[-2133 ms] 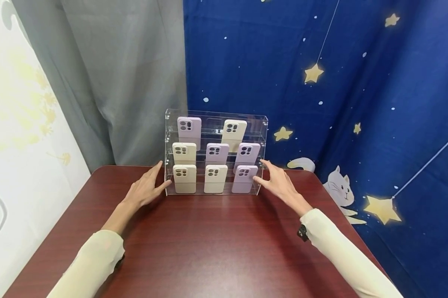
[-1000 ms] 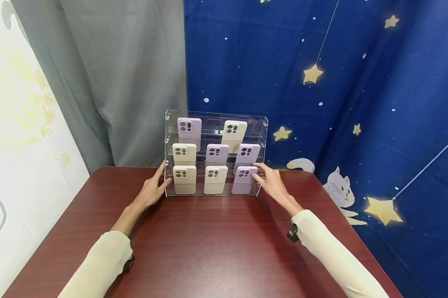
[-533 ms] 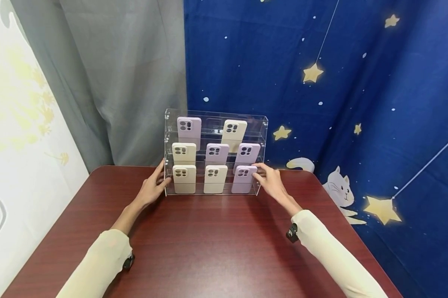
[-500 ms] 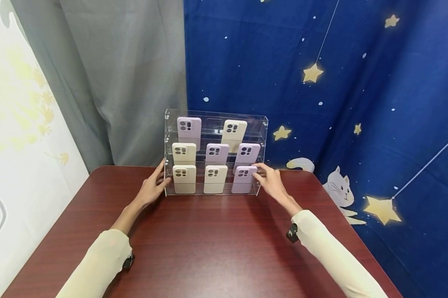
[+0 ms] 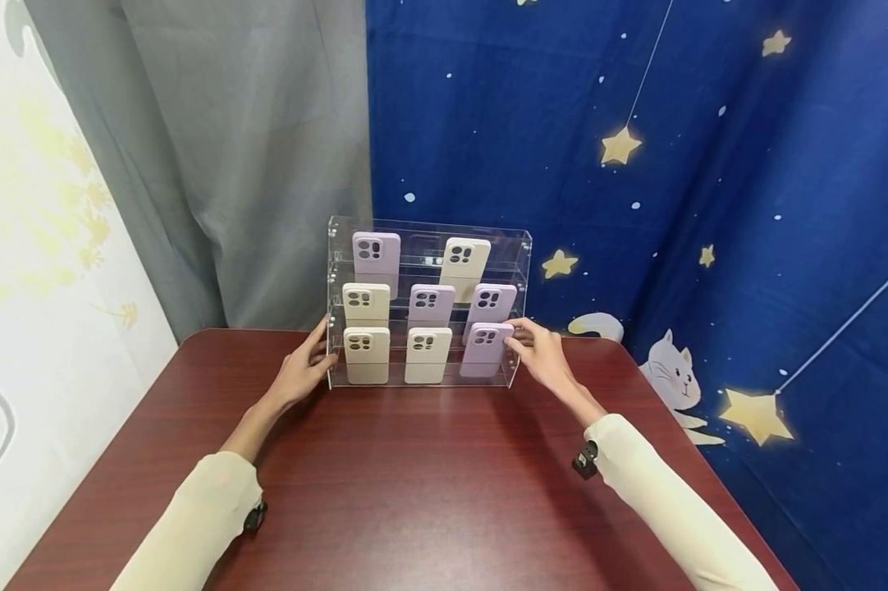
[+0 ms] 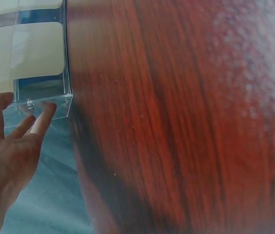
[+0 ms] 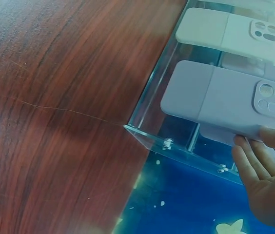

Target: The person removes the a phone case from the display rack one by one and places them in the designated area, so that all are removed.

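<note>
Right hand [image 5: 543, 355]: pinching lilac case [image 5: 482, 351], rack's [image 5: 397, 374] front-right corner
Left hand [image 5: 302, 373]: loose, left edge
Drop risk: my edge-only pinch slipping

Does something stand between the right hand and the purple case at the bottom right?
No, nothing visible: the right hand pinches the purple case by its edge. The clear front lip crosses only the case's lower part, away from the hand.
</note>
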`<action>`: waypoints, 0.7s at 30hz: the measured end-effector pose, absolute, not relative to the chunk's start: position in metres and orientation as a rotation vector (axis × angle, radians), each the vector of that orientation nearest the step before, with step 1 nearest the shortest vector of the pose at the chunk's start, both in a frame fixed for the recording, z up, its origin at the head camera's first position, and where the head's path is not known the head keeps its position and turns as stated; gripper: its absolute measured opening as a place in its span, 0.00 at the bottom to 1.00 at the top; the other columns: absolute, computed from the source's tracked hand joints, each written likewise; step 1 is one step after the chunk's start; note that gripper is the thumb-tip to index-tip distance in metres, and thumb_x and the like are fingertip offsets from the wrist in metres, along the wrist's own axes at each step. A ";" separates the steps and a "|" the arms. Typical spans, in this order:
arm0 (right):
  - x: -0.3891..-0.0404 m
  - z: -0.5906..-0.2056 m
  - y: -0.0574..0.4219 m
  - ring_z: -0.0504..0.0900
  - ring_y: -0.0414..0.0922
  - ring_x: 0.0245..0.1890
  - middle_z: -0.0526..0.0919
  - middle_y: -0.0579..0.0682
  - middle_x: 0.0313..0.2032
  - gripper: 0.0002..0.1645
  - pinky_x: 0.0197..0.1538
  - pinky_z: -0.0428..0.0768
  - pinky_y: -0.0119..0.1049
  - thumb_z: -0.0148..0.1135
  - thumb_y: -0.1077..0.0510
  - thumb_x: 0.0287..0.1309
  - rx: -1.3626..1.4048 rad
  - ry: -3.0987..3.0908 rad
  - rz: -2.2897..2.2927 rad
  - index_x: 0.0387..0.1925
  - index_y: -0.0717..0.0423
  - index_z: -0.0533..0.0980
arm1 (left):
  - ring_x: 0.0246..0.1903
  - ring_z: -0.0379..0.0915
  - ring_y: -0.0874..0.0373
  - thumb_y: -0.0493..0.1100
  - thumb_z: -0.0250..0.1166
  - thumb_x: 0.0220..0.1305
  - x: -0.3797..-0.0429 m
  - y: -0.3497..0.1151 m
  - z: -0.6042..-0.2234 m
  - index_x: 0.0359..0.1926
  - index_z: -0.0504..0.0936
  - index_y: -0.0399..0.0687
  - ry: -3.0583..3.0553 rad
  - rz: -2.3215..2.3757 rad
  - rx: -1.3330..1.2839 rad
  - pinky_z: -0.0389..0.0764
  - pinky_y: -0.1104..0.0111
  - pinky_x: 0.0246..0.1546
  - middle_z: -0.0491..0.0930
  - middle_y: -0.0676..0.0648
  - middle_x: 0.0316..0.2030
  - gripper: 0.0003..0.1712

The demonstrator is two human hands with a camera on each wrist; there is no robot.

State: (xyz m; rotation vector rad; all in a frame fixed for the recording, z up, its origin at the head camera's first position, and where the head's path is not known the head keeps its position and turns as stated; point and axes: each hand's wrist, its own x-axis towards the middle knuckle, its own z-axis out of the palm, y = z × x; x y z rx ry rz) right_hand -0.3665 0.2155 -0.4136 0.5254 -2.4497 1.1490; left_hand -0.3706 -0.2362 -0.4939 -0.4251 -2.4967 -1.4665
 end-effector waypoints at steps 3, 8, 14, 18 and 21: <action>-0.365 -0.409 0.216 0.90 0.58 0.45 0.89 0.65 0.43 0.17 0.50 0.88 0.48 0.71 0.67 0.63 0.530 -2.448 1.134 0.53 0.61 0.83 | 0.61 0.77 0.33 0.34 0.62 0.74 -0.371 -0.236 -0.494 0.84 0.46 0.71 -2.491 -1.466 -0.426 0.81 0.45 0.58 0.72 0.28 0.67 0.51; -0.363 -0.402 0.216 0.90 0.58 0.45 0.89 0.65 0.43 0.17 0.50 0.88 0.48 0.71 0.67 0.63 0.532 -2.442 1.134 0.54 0.62 0.83 | 0.60 0.77 0.33 0.35 0.62 0.74 -0.370 -0.236 -0.493 0.84 0.46 0.70 -2.496 -1.477 -0.426 0.81 0.45 0.58 0.73 0.28 0.67 0.50; -0.362 -0.393 0.218 0.90 0.58 0.45 0.90 0.64 0.43 0.18 0.51 0.87 0.49 0.72 0.65 0.63 0.518 -2.422 1.132 0.54 0.63 0.83 | 0.60 0.77 0.33 0.34 0.62 0.73 -0.368 -0.236 -0.492 0.84 0.46 0.69 -2.499 -1.493 -0.431 0.81 0.44 0.57 0.72 0.28 0.67 0.51; -0.360 -0.386 0.218 0.90 0.58 0.44 0.90 0.63 0.42 0.18 0.49 0.88 0.49 0.73 0.65 0.62 0.515 -2.391 1.130 0.54 0.64 0.83 | 0.59 0.78 0.33 0.33 0.62 0.73 -0.368 -0.236 -0.492 0.84 0.46 0.69 -2.493 -1.499 -0.429 0.81 0.44 0.57 0.73 0.27 0.66 0.51; -0.359 -0.381 0.217 0.90 0.57 0.44 0.90 0.62 0.41 0.18 0.48 0.88 0.47 0.73 0.64 0.62 0.518 -2.369 1.119 0.53 0.64 0.83 | 0.59 0.78 0.33 0.33 0.62 0.73 -0.367 -0.236 -0.491 0.84 0.46 0.69 -2.492 -1.505 -0.424 0.82 0.45 0.56 0.73 0.28 0.66 0.51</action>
